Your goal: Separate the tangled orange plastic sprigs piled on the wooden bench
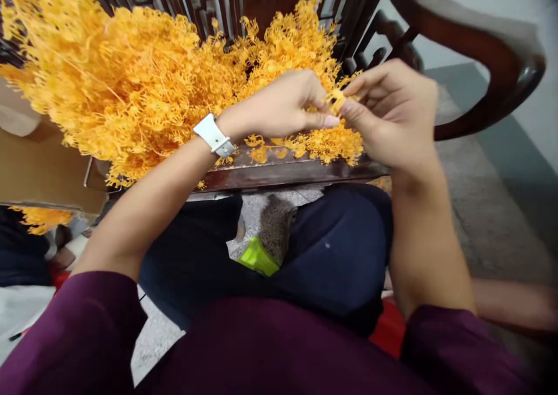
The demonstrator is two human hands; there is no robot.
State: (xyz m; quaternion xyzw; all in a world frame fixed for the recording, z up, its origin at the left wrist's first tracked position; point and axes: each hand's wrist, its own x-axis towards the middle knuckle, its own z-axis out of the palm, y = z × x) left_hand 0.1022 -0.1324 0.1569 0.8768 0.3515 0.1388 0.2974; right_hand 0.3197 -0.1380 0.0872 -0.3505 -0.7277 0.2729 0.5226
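Right hand (394, 116) pinches small yellow piece (335, 99) above orange heap (148, 81) on wooden seat (270, 175); left hand (299, 101) curled beside it (grip unclear). Looks flimsy, so hard tugging could tear it.

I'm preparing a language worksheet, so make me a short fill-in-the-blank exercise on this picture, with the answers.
1. The white watch is worn on the person's ____ (left/right) wrist.
2. The right hand pinches a small orange piece between its ____ and forefinger.
3. The curved wooden armrest is on the ____ (left/right) side of the picture.
4. A bright green object shows between the person's two ____ (legs/sleeves).

Missing words: left; thumb; right; legs.
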